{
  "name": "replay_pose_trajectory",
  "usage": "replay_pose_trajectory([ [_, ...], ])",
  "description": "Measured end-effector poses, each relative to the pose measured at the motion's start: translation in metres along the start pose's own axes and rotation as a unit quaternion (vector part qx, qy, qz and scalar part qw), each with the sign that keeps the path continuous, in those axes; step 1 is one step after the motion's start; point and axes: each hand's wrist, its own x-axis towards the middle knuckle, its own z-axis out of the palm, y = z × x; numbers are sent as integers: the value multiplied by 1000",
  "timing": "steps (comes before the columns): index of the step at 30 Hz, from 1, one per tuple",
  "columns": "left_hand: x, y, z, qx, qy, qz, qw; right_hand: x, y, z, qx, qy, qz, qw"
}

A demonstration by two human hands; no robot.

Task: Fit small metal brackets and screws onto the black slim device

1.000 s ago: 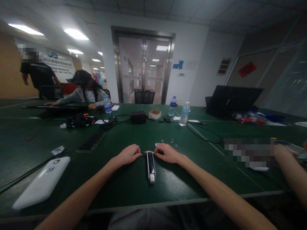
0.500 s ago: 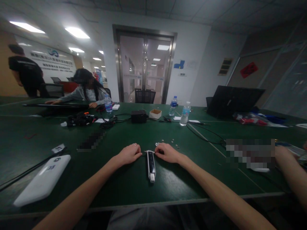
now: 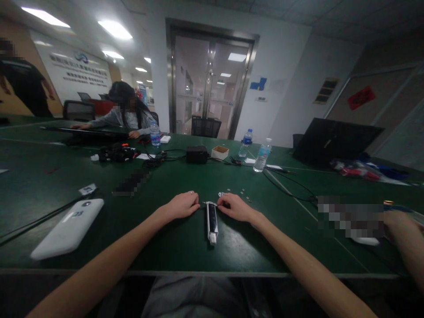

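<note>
A slim white device with a black face [image 3: 212,221] lies lengthwise on the green table, a pale plug-like end toward me. A thin pin sticks out on both sides of its far end. My left hand [image 3: 183,205] rests left of that end, fingers curled together and slightly apart from the pin's tip. Whether they hold anything small is hidden. My right hand [image 3: 236,207] is closed in a pinch at the pin's right end; what lies between its fingertips is too small to make out. Just beyond it sits a small whitish part [image 3: 221,194], near several small rings [image 3: 243,192].
A white phone-shaped case [image 3: 69,227] lies at left. Farther back are a black box [image 3: 196,154], a small open carton [image 3: 220,152], cables and water bottles [image 3: 263,155]. Another person's hand [image 3: 399,223] works at far right; a seated person [image 3: 127,112] is across the table.
The view has shifted, so the scene sits farther right and tilts slightly. My hands keep their places by the device. The standing person at far left has moved leftward.
</note>
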Motion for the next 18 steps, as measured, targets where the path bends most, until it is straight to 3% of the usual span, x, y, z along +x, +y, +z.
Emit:
replay_pose_trajectory([
  [18, -3, 4, -6, -18, -18, 12, 1000, -1, 0, 0, -1, -4, 8, 1000],
])
